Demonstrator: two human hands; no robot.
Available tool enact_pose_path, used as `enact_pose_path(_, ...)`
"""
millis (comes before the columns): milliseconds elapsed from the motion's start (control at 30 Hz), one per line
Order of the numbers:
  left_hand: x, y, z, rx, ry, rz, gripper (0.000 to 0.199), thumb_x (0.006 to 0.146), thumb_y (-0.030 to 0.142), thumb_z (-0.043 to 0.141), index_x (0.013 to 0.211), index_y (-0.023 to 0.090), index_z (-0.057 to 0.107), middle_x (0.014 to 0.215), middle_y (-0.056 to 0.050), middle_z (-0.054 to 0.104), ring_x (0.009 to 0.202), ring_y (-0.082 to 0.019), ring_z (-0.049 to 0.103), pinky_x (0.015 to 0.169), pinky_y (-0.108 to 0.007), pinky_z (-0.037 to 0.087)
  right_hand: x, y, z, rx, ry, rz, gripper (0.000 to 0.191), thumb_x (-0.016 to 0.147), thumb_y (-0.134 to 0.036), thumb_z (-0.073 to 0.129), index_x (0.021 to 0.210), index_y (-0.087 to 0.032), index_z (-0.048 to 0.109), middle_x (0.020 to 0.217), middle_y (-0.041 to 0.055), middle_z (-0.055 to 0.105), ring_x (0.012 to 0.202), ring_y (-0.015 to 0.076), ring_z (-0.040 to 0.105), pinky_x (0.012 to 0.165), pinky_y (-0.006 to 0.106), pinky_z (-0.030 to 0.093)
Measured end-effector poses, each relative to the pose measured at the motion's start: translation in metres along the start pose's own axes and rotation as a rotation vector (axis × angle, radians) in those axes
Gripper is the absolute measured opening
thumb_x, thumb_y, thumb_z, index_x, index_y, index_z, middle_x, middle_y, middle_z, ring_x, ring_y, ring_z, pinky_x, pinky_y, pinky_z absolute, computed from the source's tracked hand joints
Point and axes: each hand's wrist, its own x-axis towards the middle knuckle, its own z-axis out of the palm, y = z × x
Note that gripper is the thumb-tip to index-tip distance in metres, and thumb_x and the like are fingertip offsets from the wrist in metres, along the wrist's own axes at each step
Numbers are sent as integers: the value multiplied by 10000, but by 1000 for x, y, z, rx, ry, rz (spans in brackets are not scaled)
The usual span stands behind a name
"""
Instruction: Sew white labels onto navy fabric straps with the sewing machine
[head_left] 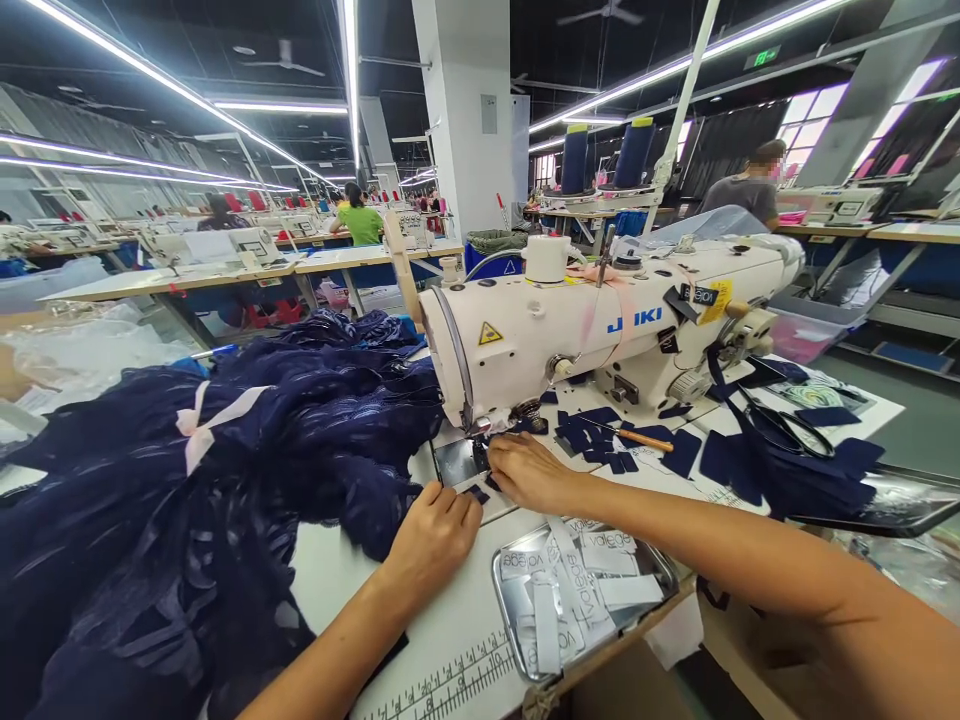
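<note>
A white sewing machine (pixel 540 320) stands across the table, its needle area just behind my hands. My right hand (pixel 529 472) is closed at the needle area, fingertips bent down on something too small and dark to make out. My left hand (pixel 439 530) is closed in a loose fist at the front left of the metal plate (pixel 457 463), beside the navy fabric; whatever its fingers hold is hidden. A large heap of navy fabric (pixel 300 420), with a pale ribbon (pixel 217 425) on it, covers the table's left side. Small navy pieces (pixel 600 440) lie right of the needle area.
A metal tray (pixel 502 600) of white labels sits at the front edge. An orange-handled tool (pixel 645 439), black scissors (pixel 795 430) and a dark tray (pixel 922 505) are at the right. Behind are thread cones (pixel 634 155), a pillar (pixel 476 130) and people at other machines.
</note>
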Motion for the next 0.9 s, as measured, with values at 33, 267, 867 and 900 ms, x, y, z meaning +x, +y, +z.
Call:
enact_pose_path(33, 1, 0, -1, 7, 13, -8, 221, 774, 3, 370, 685, 109, 542, 550, -15, 527, 501, -141, 470, 526, -280, 333, 1, 0, 1, 75, -2, 30, 111, 777, -115, 475, 706, -125, 560, 820, 49, 564, 736, 142, 510, 696, 273, 348)
enact_pose_path(267, 4, 1, 2, 32, 32, -16, 247, 811, 21, 334, 757, 87, 566, 555, -17, 533, 506, -129, 479, 530, -274, 348, 4, -2, 8, 440, 54, 172, 175, 706, -81, 522, 545, -146, 498, 732, -2, 551, 653, 96, 512, 619, 208, 362)
enact_pose_path(867, 9, 0, 2, -71, -111, 15, 265, 780, -3, 323, 824, 58, 577, 576, -36, 544, 521, -160, 497, 529, -292, 368, -1, -9, 5, 377, 82, 204, 176, 734, -73, 486, 575, -146, 499, 758, -1, 555, 679, 104, 512, 685, 256, 353)
enact_pose_path(900, 9, 0, 2, -76, -117, 12, 261, 779, -3, 325, 816, 62, 575, 576, -35, 543, 521, -162, 496, 528, -293, 369, -1, -10, 5, 376, 84, 202, 173, 735, -71, 488, 580, -146, 503, 756, 1, 553, 683, 105, 511, 688, 257, 356)
